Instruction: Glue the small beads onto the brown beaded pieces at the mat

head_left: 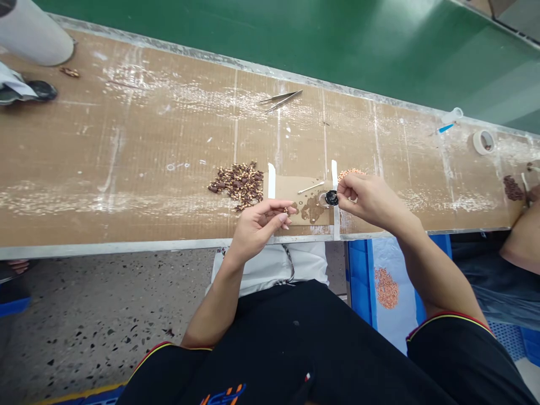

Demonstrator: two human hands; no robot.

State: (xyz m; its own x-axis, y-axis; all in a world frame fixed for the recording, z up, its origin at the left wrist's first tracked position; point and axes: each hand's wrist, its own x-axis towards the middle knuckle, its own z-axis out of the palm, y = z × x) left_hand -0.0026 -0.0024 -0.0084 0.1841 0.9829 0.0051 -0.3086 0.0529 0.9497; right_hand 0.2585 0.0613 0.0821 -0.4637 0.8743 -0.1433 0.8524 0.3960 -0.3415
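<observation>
My left hand (262, 224) is at the table's front edge, thumb and fingers pinched round a small brown-and-gold piece (287, 211). Beside it lies a loose pile of similar pieces (240, 184). My right hand (366, 198) has its fingertips pressed together at the rim of a small round black dish (331, 197); anything between them is too small to make out. Between my hands a cardboard pad (291, 188) shows wet brown stains (313, 209) and carries a white cotton swab (311, 187). Small orange pieces (349, 173) lie partly hidden behind my right hand.
Tweezers (282, 100) lie farther back on the cardboard-covered table (147, 140). White tape strips (271, 181) flank the pad. A tape roll (483, 142) sits far right, near another person's arm (523, 239). Below the edge, a blue crate (361, 275) holds orange pieces (386, 288).
</observation>
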